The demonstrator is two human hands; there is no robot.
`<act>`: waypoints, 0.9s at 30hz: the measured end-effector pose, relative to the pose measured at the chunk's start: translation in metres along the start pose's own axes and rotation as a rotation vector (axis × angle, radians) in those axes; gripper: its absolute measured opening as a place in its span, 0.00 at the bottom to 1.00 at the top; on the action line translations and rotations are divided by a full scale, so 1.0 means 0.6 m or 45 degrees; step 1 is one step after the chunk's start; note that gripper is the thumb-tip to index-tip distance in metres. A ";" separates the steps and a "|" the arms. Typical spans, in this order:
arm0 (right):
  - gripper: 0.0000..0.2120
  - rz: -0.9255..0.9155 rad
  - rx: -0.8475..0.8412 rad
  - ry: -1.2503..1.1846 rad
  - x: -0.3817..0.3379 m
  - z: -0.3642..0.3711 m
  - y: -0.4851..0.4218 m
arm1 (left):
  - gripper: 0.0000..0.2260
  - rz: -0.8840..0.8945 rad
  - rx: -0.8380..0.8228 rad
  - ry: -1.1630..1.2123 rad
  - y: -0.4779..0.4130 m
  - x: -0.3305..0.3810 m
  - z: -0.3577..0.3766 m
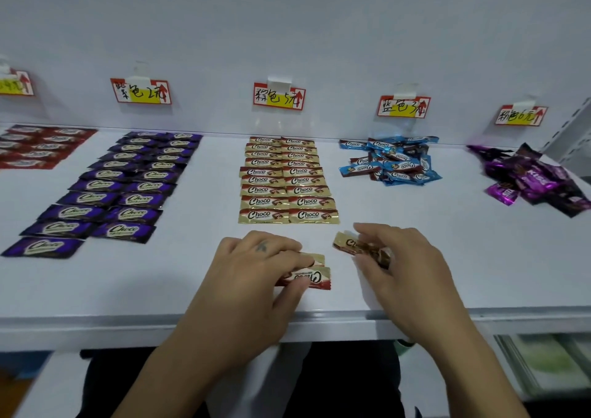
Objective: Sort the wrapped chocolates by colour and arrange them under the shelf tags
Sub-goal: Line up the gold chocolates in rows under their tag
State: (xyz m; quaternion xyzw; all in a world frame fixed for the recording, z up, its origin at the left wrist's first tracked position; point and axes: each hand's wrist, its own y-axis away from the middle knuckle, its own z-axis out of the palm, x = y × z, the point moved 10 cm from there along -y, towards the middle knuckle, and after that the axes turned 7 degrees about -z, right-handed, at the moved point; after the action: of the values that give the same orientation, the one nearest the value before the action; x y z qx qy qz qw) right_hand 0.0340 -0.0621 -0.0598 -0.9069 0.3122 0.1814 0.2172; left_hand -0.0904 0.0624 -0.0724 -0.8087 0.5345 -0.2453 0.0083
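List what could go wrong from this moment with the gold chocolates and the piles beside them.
1. The left hand pinches two gold chocolates at once; one may slip or land crooked.
2. The right hand holds another gold chocolate close to the gold rows; setting it down may nudge the front pair askew.
3. The blue pile and magenta pile lie loose and unsorted; pieces may stray.

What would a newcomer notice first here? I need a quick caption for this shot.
Front and centre, the left hand and right hand each grip gold-wrapped chocolates just before two neat gold columns. Left of those lie tidy purple rows, while the blue pile on the right sits jumbled under its tag.
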 end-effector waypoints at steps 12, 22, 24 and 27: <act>0.08 0.073 -0.181 -0.252 -0.030 0.039 -0.035 | 0.24 -0.128 -0.020 0.027 0.001 -0.056 -0.025; 0.07 0.131 0.159 -0.972 -0.032 0.006 -0.052 | 0.12 -0.208 -0.126 0.071 -0.026 -0.083 -0.039; 0.09 0.176 0.145 -1.046 -0.031 0.014 -0.050 | 0.12 -0.232 -0.133 0.063 -0.032 -0.085 -0.040; 0.11 0.262 0.053 -1.402 -0.035 0.042 -0.047 | 0.15 -0.286 -0.152 0.102 -0.035 -0.091 -0.038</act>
State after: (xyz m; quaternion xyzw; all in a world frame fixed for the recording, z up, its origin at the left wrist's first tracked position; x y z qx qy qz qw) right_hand 0.0320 -0.0193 -0.0634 -0.6388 0.2431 0.6422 0.3470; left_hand -0.0984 0.1245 -0.0674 -0.8521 0.4542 -0.2446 -0.0885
